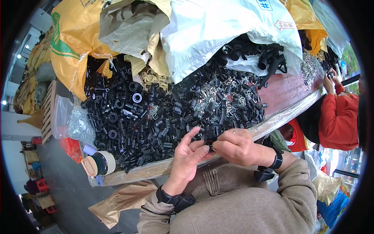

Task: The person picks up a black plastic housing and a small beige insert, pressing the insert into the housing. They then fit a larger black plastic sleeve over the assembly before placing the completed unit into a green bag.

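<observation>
My left hand [187,159] is at the near edge of a work table, its index finger raised and its thumb bent in toward the other fingers. Against its fingertips is a small black part [210,146], mostly covered by the fingers. From the other side my right hand [238,147] pinches at the same part, with thumb and forefinger pressed together. Just beyond both hands spreads a heap of small black plastic pieces [167,134]. Bent silvery metal clips [212,97] lie mixed into the heap.
White [218,31] and yellow [70,35] woven sacks spill parts at the back. A wooden rail [156,168] edges the table. A lidded cup [99,163] stands at the left corner by a bag of metal bits [80,123]. A person in red [339,117] works at right.
</observation>
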A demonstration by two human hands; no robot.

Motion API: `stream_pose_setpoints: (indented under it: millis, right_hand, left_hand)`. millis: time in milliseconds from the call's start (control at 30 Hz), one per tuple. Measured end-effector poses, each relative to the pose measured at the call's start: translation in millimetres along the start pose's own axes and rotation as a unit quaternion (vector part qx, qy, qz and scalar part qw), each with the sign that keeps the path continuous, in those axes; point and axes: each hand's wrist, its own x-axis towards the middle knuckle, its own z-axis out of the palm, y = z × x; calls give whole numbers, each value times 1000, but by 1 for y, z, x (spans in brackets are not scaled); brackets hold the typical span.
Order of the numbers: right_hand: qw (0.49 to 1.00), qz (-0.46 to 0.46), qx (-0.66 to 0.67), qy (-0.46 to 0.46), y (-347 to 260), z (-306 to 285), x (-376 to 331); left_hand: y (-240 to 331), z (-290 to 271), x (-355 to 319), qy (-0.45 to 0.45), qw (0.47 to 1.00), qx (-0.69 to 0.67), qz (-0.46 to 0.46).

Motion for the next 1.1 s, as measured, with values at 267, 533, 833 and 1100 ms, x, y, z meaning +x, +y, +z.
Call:
stream_pose_setpoints:
  millis: [267, 533, 833, 1100]
  right_hand:
    - [805, 396, 442, -2, 5, 14, 9]
    - [986, 5, 150, -74, 66, 29, 93]
    - [949, -69, -267, -155, 105, 79, 133]
    - [971, 85, 159, -158, 86, 39, 101]
  left_hand:
    - [7, -9, 0, 13, 999, 28, 42]
    - [31, -25, -6, 61, 993, -22, 94]
    - [33, -34, -13, 69, 988, -60, 123]
    - [29, -38, -8, 89, 977, -81, 176]
